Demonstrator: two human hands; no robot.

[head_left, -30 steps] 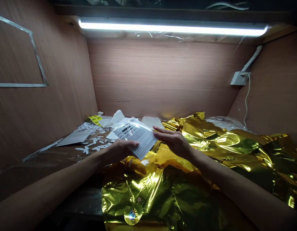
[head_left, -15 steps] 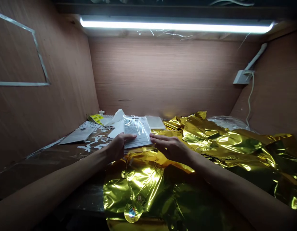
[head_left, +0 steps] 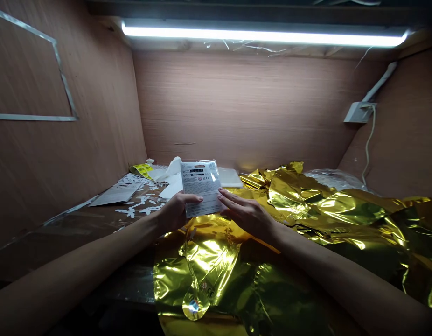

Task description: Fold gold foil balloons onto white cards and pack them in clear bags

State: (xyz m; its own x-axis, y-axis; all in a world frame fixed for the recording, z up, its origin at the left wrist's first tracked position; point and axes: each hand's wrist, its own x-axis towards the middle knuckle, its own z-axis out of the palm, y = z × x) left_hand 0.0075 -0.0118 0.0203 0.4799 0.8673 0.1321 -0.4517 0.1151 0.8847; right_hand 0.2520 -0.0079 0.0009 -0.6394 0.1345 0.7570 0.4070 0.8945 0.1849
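Note:
A flat printed card package in a clear plastic sleeve, with a hang slot near its top, is tilted up toward me. My left hand grips its lower left side, thumb across the front and the other fingers behind. Along the lower right edge, my right hand touches the package with its fingers stretched out; its thumb is hard to make out. Shiny gold foil, which looks like flat foil balloons, lies under and in front of both hands.
More crumpled gold foil covers the right side. At left lie a printed sheet, white paper scraps and a yellow sticker strip. Clear plastic lies at back right. Wooden panels enclose the space under a tube light.
The package has tilted more upright, so the glare has gone from its front and the print shows. Both hands have stayed at its sides. The view has shifted slightly.

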